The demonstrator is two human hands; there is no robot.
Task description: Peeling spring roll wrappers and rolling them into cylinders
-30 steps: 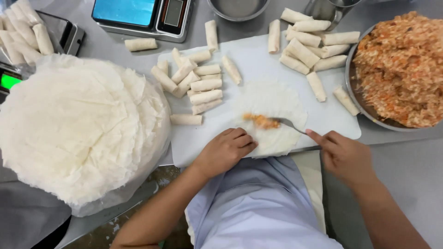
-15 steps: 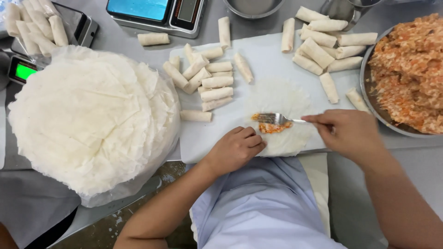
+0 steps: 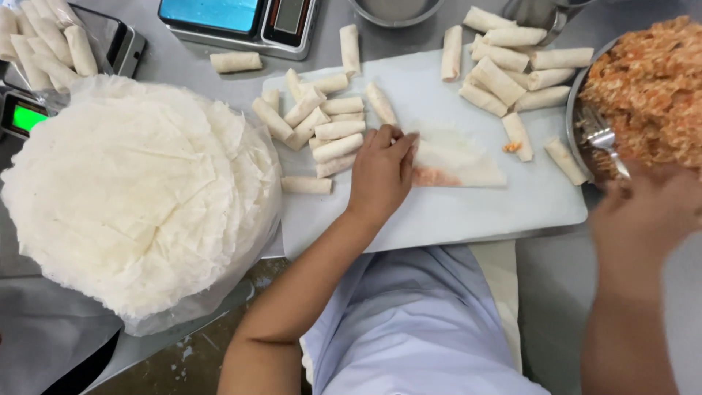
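Overhead, a grey steel table [image 3: 541, 307] fills the view, seen from the person's head. At nine o'clock sits the largest thing, a round stack of white wrappers [image 3: 131, 197], its rim touching the white cutting board [image 3: 468, 212] at centre. At three o'clock a metal bowl of orange filling [image 3: 651, 88] butts against the board's right edge. Finished rolls [image 3: 329, 128] crowd the board's ten o'clock and one o'clock corners; the near strip, towards six o'clock, lies bare and gives room to move.

The left hand [image 3: 382, 175] lies open and flat, fingertips pressing the left end of a half-folded wrapper [image 3: 457, 159] that extends from the hand towards three o'clock, with orange filling showing through its lower edge. The right hand [image 3: 643, 219], blurred, is closed around a fork [image 3: 603, 140] whose tines rest in the bowl. A crumb of filling [image 3: 512, 147] lies just right of the wrapper.

Half a second ago the fork was over the open wrapper spreading filling; since then the fork has gone to the bowl and the wrapper has been folded.
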